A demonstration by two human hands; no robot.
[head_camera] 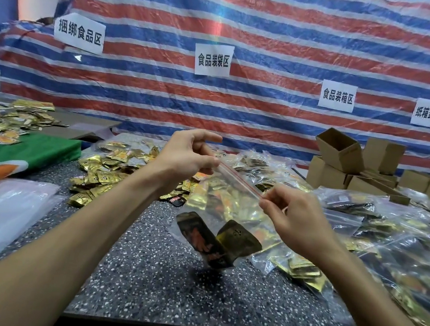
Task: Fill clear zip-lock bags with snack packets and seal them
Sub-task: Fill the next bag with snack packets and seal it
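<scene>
A clear plastic zip-lock bag with a red seal strip (219, 205) is hanging over the dark speckled stone tabletop (152, 286), carrying two dark foil snack packets (205, 241) at its bottom. The left hand (184, 155) is pinching the strip's left end and the right hand (294, 218) its right end. Behind the bag, loose gold foil packets (107, 172) are lying heaped; to its right, filled clear bags (404, 244) are lying piled. Farther behind it, brown cardboard boxes (346, 164) are standing before a red, white and blue striped tarpaulin (254, 30).
</scene>
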